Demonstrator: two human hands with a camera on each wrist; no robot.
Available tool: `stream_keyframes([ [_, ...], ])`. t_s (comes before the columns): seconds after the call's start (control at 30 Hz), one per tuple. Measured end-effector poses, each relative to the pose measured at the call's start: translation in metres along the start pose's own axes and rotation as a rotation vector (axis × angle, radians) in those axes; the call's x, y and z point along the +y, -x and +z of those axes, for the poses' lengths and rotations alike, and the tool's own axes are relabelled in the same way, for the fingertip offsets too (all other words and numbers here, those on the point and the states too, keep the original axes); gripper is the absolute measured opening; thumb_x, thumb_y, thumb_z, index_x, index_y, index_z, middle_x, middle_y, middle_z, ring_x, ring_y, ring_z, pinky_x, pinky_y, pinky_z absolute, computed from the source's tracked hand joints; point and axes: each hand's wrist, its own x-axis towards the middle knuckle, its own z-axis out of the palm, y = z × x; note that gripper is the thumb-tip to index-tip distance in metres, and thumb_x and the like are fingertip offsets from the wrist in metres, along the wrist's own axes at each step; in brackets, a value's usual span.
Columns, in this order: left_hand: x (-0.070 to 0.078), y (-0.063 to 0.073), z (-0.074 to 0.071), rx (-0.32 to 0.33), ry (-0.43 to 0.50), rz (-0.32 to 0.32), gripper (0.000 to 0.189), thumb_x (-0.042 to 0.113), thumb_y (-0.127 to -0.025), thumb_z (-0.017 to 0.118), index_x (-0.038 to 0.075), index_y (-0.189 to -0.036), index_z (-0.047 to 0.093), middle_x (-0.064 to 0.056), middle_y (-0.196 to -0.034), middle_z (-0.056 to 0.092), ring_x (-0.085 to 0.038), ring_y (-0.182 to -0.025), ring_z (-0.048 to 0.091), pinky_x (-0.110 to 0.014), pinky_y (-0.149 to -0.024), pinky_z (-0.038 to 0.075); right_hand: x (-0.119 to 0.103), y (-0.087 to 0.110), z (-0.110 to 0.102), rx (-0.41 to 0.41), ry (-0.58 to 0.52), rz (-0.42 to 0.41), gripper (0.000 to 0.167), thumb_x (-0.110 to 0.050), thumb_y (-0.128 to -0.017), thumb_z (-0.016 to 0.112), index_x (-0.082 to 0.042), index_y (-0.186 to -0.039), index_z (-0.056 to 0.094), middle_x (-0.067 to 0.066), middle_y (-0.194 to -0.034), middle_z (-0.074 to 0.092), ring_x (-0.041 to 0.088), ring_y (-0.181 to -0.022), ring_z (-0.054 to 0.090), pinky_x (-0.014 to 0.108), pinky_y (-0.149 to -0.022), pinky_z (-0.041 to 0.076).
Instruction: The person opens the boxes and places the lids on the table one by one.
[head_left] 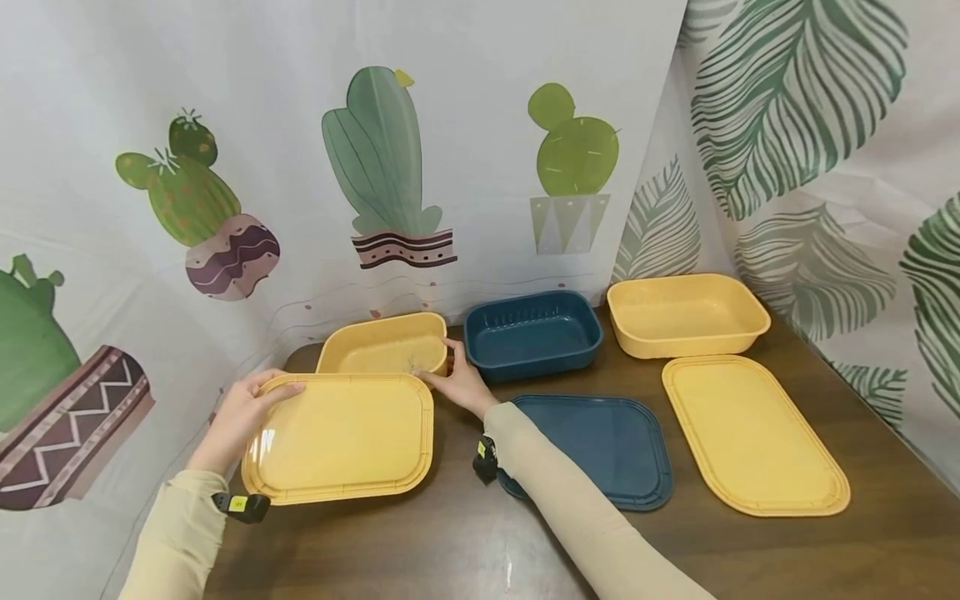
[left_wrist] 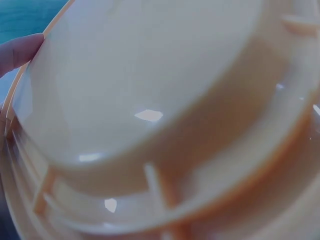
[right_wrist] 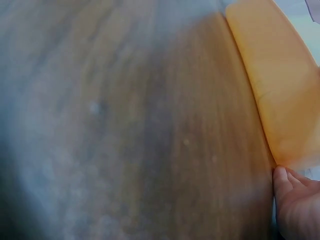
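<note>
My left hand (head_left: 238, 417) holds a yellow lid (head_left: 348, 433) by its left edge, thumb on the upper face. The lid is raised and tilted in front of a yellow rectangular container (head_left: 386, 337), hiding part of its front. In the left wrist view the lid (left_wrist: 145, 75) fills most of the picture, with one fingertip at its edge. My right hand (head_left: 467, 387) grips the right end of that container, thumb at the front and fingers at the side. The right wrist view shows the container wall (right_wrist: 280, 90) beside the right hand (right_wrist: 300, 207).
A dark blue container (head_left: 532, 333) stands to the right, with a blue lid (head_left: 607, 450) lying before it, partly behind the right forearm. Farther right are another yellow container (head_left: 686, 321) and its yellow lid (head_left: 757, 437). Patterned cloth (head_left: 480, 125) hangs behind the wooden table (head_left: 465, 550).
</note>
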Motion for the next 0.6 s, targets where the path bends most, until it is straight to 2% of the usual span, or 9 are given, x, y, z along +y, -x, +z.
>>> stream_keyframes([
  [0.23, -0.015, 0.001, 0.000, -0.043, 0.141, -0.052, 0.033, 0.034, -0.098, 0.068, 0.005, -0.114, 0.065, -0.007, -0.087, 0.074, -0.025, -0.070, 0.073, -0.046, -0.064, 0.060, -0.001, -0.001, 0.001, 0.007, -0.011, 0.012, 0.089, -0.046, -0.091, 0.074, -0.022, -0.158, 0.020, 0.011, -0.129, 0.061, 0.022, -0.115, 0.061, 0.041, -0.095, 0.050],
  [0.4, -0.025, 0.000, 0.001, -0.016, 0.125, -0.060, 0.034, 0.036, -0.098, 0.068, 0.005, -0.114, 0.066, -0.005, -0.086, 0.073, -0.024, -0.069, 0.072, -0.045, -0.063, 0.060, -0.001, 0.000, 0.001, 0.012, -0.004, 0.017, 0.089, -0.048, -0.090, 0.074, -0.024, -0.157, 0.021, 0.011, -0.128, 0.061, 0.022, -0.115, 0.061, 0.041, -0.095, 0.050],
  [0.6, -0.033, 0.000, 0.003, -0.015, 0.140, -0.069, 0.032, 0.034, -0.098, 0.069, 0.005, -0.112, 0.067, -0.005, -0.087, 0.073, -0.024, -0.069, 0.072, -0.044, -0.062, 0.060, -0.003, 0.001, 0.000, 0.009, -0.003, 0.023, 0.090, -0.050, -0.089, 0.074, -0.025, -0.157, 0.020, 0.011, -0.128, 0.061, 0.022, -0.114, 0.061, 0.041, -0.094, 0.050],
])
